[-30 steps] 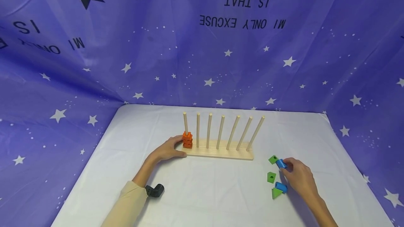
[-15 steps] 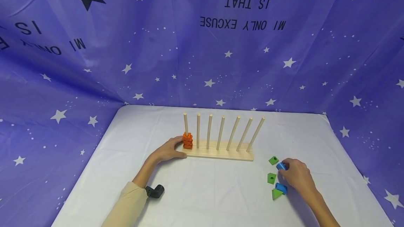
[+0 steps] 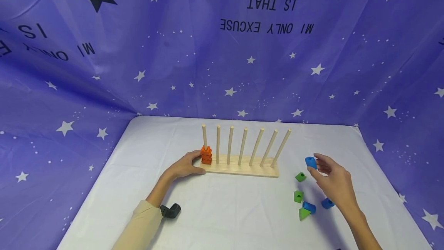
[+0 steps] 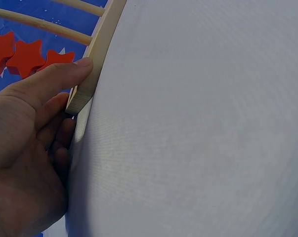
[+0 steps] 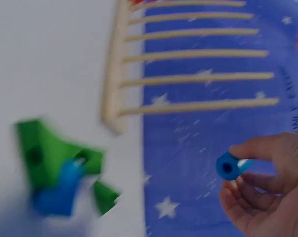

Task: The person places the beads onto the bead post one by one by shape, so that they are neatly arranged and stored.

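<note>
In the head view my left hand (image 3: 186, 165) grips the left end of a wooden peg rack (image 3: 239, 169) with a row of upright pegs. Its thumb presses the front edge, and the fingers go behind. Orange star beads (image 3: 206, 155) are stacked on the leftmost peg; the left wrist view shows them beside the thumb. Off the rack's right end, my right hand (image 3: 333, 178) pinches a blue bead (image 3: 310, 162) between thumb and fingers, raised above the table. The bead's hole (image 5: 228, 168) shows in the right wrist view. The other pegs carry nothing.
Below the right hand lie green beads (image 3: 298, 196), one triangular green bead (image 3: 304, 214) against a blue bead (image 3: 308, 207), and another blue bead (image 3: 327, 203) nearer the wrist. A black device (image 3: 170, 210) sits at the left wrist. Starry purple cloth (image 3: 222, 68) walls the white table (image 3: 243, 215).
My right hand has lifted the blue bead off the table and away from me. A second blue bead, hidden by that hand before, now shows. The left hand and rack stay put.
</note>
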Available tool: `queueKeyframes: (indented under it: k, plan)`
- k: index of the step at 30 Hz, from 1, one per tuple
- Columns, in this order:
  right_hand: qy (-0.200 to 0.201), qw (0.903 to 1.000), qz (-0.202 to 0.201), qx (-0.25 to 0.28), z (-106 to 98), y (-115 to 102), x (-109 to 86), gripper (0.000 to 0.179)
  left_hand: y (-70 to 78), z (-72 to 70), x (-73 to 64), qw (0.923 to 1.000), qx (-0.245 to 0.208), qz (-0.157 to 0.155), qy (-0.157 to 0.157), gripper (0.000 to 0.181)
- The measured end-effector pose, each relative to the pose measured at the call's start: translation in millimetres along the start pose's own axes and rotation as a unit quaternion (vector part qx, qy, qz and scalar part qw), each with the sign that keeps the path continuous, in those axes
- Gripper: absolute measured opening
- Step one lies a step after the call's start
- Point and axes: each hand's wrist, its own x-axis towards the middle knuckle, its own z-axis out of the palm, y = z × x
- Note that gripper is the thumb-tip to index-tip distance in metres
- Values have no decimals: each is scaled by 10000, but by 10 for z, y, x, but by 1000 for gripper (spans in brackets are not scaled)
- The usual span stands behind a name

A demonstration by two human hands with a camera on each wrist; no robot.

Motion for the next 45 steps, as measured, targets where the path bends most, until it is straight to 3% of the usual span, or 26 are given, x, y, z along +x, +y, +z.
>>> queueKeyframes:
  k: [4, 8, 14, 19, 27, 32, 39, 45]
  plan:
    - [346, 9957, -327, 796, -25, -266, 64, 39, -5, 5, -2, 10000, -39, 10, 3, 80]
    - [427, 9821, -682, 1706, 5, -547, 139, 39, -11, 5, -8, 9999, -131, -16, -5, 82]
    - [143, 9621, -999, 2532, 127, -961, 295, 38, -3, 1, -16, 9997, -223, -36, 21, 81]
    - [-69, 9388, -1339, 3172, 311, -1264, 450, 34, -3, -1, -14, 9998, -189, 7, 15, 81]
    - [-454, 9126, -1543, 3758, 626, -1734, 647, 42, 6, -3, -8, 10000, -41, -12, 38, 80]
    - [-549, 9112, -1703, 3710, 849, -1953, 717, 38, 13, -3, -2, 10000, -11, -19, 4, 78]
    - [-380, 9371, -1597, 3081, 1107, -2037, 791, 34, 8, -5, 6, 9999, -12, 121, -45, 76]
    - [-473, 9363, -1248, 3248, 1216, -2023, 806, 33, 21, -13, -3, 9997, -61, 224, -33, 75]
